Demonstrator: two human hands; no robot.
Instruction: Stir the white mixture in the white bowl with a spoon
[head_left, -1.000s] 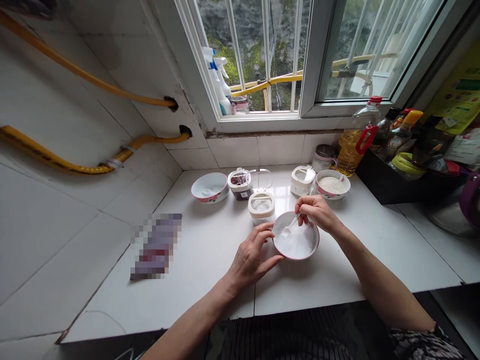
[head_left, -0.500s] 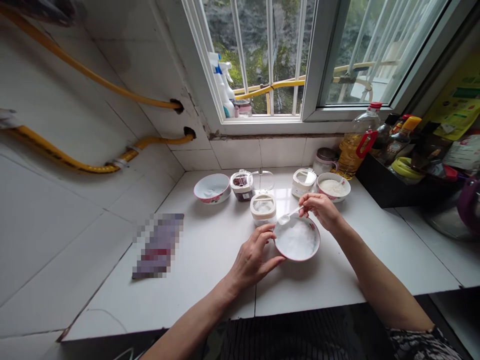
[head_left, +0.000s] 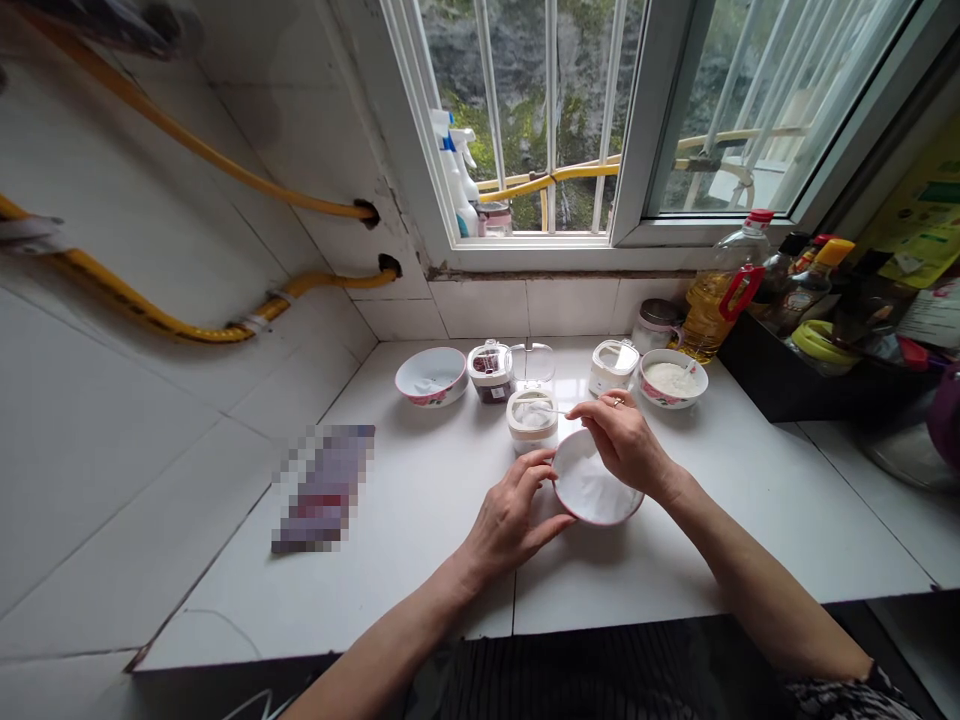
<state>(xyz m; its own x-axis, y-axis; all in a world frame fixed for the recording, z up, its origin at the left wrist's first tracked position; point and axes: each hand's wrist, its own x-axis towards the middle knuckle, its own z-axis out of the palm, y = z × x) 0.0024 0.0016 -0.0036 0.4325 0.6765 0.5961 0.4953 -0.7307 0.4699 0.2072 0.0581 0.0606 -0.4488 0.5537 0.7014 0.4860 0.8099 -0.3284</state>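
Observation:
A white bowl [head_left: 596,490] with a red rim and white contents stands on the white counter. My left hand [head_left: 514,515] grips its left side, fingers at the rim and thumb low on the near side. Above the bowl's far side, my right hand [head_left: 626,440] is closed on a small white spoon [head_left: 553,409]. The spoon points left, its tip over the open mouth of a white-rimmed container [head_left: 532,425] just behind the bowl. Whether the spoon holds anything cannot be made out.
Behind are a bowl [head_left: 431,378], a container of dark red contents [head_left: 491,372], a white-lidded container [head_left: 613,367] and a bowl of pale grains [head_left: 673,380]. An oil bottle [head_left: 720,300] and black box [head_left: 780,385] are right. A blurred purple item [head_left: 326,490] lies left.
My right hand has moved the spoon left and away from me, from over the bowl to the open container behind it. My left hand keeps its grip. The view has shifted slightly.

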